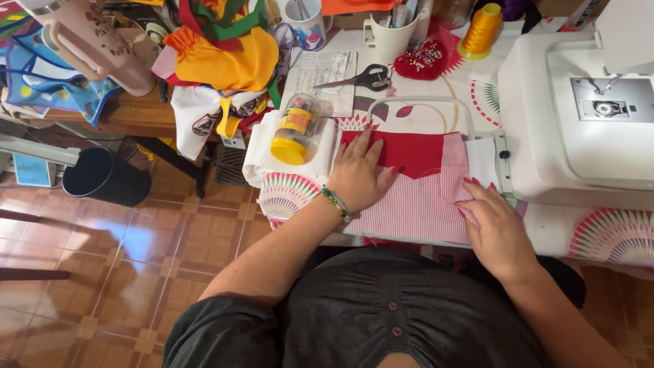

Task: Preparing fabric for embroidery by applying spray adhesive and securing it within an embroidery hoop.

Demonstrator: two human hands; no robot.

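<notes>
Fabric (415,204), red-and-white striped with a solid red piece (409,151) laid on its far half, lies at the near edge of the table (613,235), just left of the white sewing machine (565,136). The left hand (357,178) rests flat and open on it, fingers spread, a green beaded bracelet (335,203) at the wrist. The right hand (494,228) pinches the fabric's right edge, fingers curled. Left of the fabric, a clear jar with a yellow lid (294,129) lies on folded white cloth (320,153). Scissors (364,78) sit farther back.
</notes>
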